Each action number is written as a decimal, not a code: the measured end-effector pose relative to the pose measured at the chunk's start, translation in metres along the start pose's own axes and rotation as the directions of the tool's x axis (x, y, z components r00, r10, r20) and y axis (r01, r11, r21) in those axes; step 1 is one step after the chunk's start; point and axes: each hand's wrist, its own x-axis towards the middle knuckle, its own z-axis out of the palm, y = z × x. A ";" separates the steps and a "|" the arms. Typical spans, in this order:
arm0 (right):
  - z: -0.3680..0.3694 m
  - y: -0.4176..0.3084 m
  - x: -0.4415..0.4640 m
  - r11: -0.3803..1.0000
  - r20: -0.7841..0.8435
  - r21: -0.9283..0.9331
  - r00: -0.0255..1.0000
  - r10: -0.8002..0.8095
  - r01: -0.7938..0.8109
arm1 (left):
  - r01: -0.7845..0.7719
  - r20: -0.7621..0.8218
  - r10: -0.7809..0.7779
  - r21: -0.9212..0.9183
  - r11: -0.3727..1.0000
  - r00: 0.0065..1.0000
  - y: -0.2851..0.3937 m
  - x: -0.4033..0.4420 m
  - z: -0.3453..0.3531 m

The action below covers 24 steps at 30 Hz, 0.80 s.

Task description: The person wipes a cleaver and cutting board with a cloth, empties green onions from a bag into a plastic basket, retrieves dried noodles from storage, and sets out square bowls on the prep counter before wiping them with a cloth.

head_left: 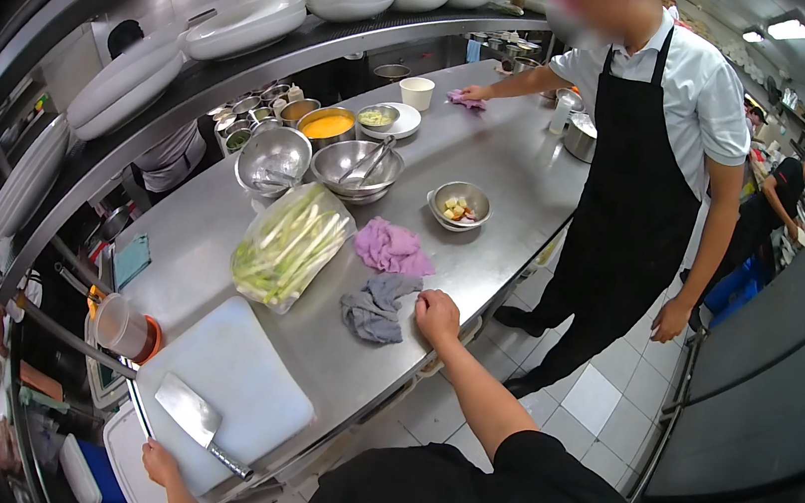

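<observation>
My left hand [160,463] rests with curled fingers at the near left edge of a white cutting board [233,366]; what lies under the fingers is hidden. On that board, close to this hand, lies a cleaver [189,410] with its handle toward me. Closed into a fist, my right hand [437,317] leans on the steel table [480,271] right beside a crumpled grey cloth [378,307]. A pink cloth [393,247] lies just beyond. Left of the cloths sits a clear tub of cut spring onions [293,243].
Steel bowls [357,171], one of cut pieces [459,205], and a pot of orange liquid [327,128] stand on the table. A co-worker in a black apron [639,170] wipes with a pink cloth [467,100]. Overhead, a shelf holds white dishes [246,26]. A plastic container [121,326] stands left.
</observation>
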 end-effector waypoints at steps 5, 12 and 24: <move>0.001 0.000 0.000 1.000 0.015 -0.010 1.000 0.010 -0.010 | -0.008 0.005 0.008 0.017 1.000 1.000 -0.003 0.004 0.004; 0.000 -0.001 0.001 1.000 0.010 -0.015 1.000 -0.011 0.011 | -0.027 0.007 0.027 0.027 0.999 1.000 0.000 0.001 -0.001; 0.002 0.000 0.000 1.000 0.007 0.016 1.000 -0.011 0.011 | -0.036 -0.001 0.036 0.000 0.999 0.999 -0.006 0.005 0.005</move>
